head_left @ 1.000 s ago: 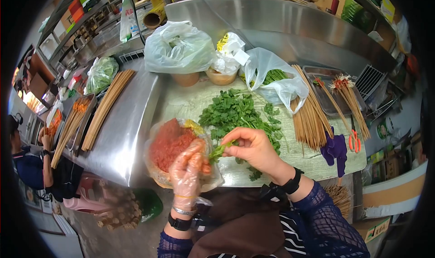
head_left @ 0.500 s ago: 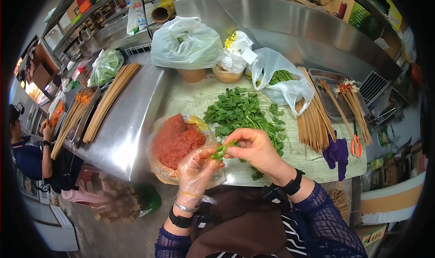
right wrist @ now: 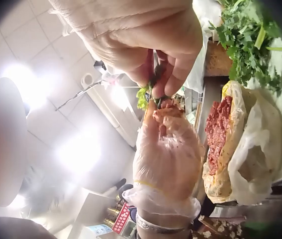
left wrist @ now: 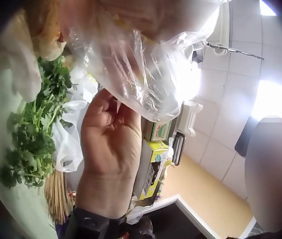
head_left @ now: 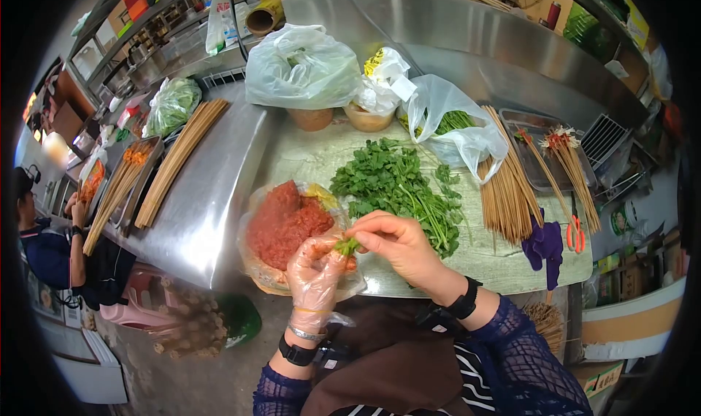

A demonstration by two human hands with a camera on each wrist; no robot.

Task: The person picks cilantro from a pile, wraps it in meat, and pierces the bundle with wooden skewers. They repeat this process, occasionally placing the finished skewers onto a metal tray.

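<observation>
In the head view my left hand, in a clear plastic glove, pinches one side of a small green cilantro bundle. My bare right hand pinches the bundle from the other side with thumb and fingertips. The right wrist view shows both sets of fingertips meeting at the bundle, leaves sticking out to one side. Just behind and left of the gloved hand lies red minced meat in a plastic-lined bowl. A pile of cilantro rests on the board beyond my right hand.
Bare wooden skewers lie right of the cilantro, with a purple glove and orange-handled scissors nearby. Plastic bags and tubs stand at the back. More skewers lie left on the metal counter. Another person sits far left.
The bundle has come down and left between my hands, and its leaves now bunch more tightly at the fingertips. The right hand has shifted slightly left; the head view has moved a little.
</observation>
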